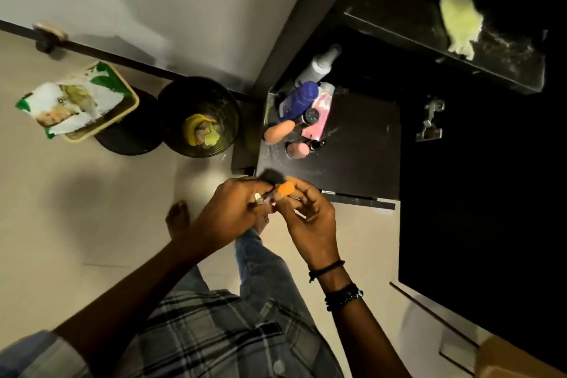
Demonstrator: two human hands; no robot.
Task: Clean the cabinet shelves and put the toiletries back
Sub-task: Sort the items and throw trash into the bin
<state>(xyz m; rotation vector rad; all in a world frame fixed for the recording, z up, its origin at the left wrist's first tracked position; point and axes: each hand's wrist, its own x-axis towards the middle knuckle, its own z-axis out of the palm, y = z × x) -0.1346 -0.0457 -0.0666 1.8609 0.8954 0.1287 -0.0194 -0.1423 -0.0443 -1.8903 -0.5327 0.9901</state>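
Observation:
My left hand (233,209) and my right hand (310,218) meet in front of the lower cabinet shelf (362,150). Together they grip a small item with an orange cap (286,188) and a dark fuzzy tip (268,175); what it is I cannot tell. Toiletries crowd the shelf's left end: a white spray bottle (320,66), a blue bottle (299,100), a pink tube (320,115), a peach bottle (277,132) and a small round pinkish jar (297,150). A yellow-green cloth (458,20) lies on the dusty upper shelf (497,58).
A black waste bin (198,116) with yellow scraps stands on the floor left of the cabinet. Beside it a beige basket (122,107) holding a green-and-white packet rests on a dark stool. The open cabinet door (475,193) hangs at the right. A cardboard box (518,359) sits bottom right.

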